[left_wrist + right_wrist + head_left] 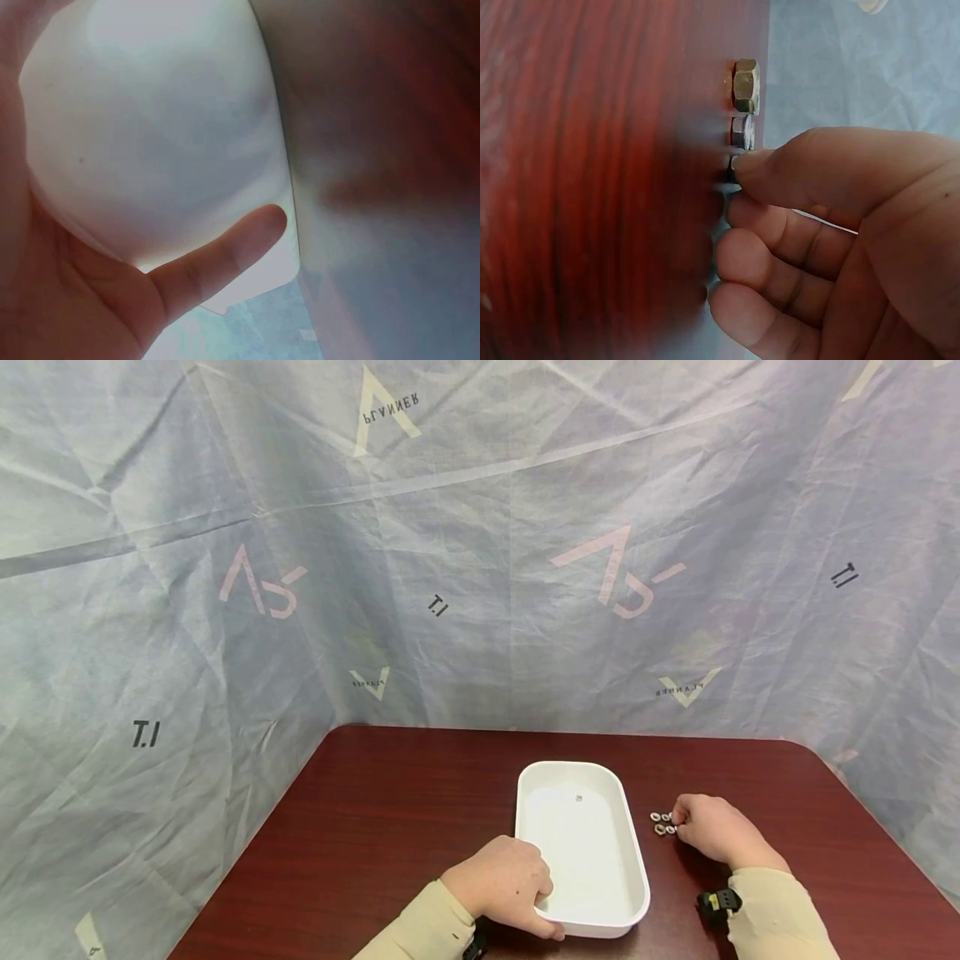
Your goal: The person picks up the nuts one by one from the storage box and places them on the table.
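My left hand (504, 878) grips the near left corner of a white rectangular tray (592, 860). The fingers reach over the rim to the inside, and the thumb (225, 262) lies along the outer wall. One small nut (579, 798) lies on the tray floor near its far end. To the right of the tray, my right hand (723, 833) is down at the tabletop, pinching a small metal nut (733, 169) between thumb and index finger. Beside the fingertips sit a brass-coloured hex nut (746, 86) and a silver nut (742, 132). The held nut is mostly hidden by the thumb.
Further small nuts (656, 817) stand in a close group left of the right fingertips. Everything rests on a dark red wood-grain table (420, 793). Grey printed sheeting (480, 568) hangs behind the table and along its sides.
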### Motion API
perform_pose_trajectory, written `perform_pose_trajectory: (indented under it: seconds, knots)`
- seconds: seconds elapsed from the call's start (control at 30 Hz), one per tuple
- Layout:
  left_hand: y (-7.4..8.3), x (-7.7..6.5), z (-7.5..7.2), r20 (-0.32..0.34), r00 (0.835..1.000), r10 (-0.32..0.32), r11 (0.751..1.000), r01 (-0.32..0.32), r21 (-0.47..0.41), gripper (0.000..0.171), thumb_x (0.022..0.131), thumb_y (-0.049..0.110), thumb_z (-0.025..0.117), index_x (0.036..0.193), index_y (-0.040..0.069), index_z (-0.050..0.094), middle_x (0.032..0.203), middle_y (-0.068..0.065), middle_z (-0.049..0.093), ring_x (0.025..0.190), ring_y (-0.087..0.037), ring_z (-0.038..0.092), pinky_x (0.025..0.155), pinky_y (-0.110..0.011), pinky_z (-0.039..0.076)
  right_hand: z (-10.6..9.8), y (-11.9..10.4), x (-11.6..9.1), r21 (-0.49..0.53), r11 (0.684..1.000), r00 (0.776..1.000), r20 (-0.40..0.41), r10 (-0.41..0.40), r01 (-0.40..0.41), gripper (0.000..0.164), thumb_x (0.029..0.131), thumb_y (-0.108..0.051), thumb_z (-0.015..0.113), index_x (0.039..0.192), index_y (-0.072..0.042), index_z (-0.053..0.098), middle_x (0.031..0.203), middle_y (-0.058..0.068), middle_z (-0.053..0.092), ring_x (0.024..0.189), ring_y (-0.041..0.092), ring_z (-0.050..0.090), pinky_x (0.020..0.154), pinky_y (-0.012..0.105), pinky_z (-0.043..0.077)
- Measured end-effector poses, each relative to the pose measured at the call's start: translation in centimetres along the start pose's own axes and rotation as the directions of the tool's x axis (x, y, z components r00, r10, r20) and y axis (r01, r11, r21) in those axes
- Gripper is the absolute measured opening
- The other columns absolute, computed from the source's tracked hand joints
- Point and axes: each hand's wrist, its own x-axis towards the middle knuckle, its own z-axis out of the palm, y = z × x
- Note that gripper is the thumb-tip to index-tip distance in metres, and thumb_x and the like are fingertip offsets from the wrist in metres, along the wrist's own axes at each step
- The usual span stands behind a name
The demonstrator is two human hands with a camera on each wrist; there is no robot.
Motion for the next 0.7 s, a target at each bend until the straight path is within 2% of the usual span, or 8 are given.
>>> perform_pose_trajectory:
  seconds: [0.2,0.47,0.7]
  knots:
    - [0.0,0.0,0.0,-0.014,1.000,0.002,1.000,-0.002,0.000,0.058,0.082,0.075,0.062,0.051,0.030,0.045,0.052,0.019,0.037,0.052,0.001,0.035,0.046,-0.020,0.030,-0.2,0.1,-0.1,0.025,1.000,1.000,0.009,0.015,-0.015,0.009,0.082,-0.006,0.066,0.083,-0.013,0.062,0.074,-0.002,0.056,0.065,0.018,0.049,0.063,0.039,0.042]
    - [0.1,-0.1,0.1,-0.019,1.000,0.002,1.000,-0.002,0.003,0.058,0.082,0.075,0.062,0.050,0.030,0.045,0.052,0.019,0.037,0.052,0.002,0.035,0.046,-0.020,0.030,-0.6,-0.1,-0.2,0.017,1.000,1.000,-0.021,0.000,0.000,0.009,0.082,-0.006,0.066,0.084,-0.013,0.061,0.072,-0.002,0.055,0.065,0.017,0.049,0.063,0.040,0.042]
    - [0.0,0.0,0.1,-0.028,1.000,-0.004,1.000,0.003,-0.007,0.058,0.081,0.074,0.064,0.050,0.030,0.044,0.050,0.020,0.037,0.051,0.001,0.035,0.045,-0.020,0.030,-1.3,-1.2,-0.2,0.027,1.000,1.000,-0.028,-0.008,0.009,0.007,0.085,-0.009,0.066,0.086,-0.014,0.062,0.074,-0.002,0.056,0.066,0.017,0.050,0.063,0.040,0.043]
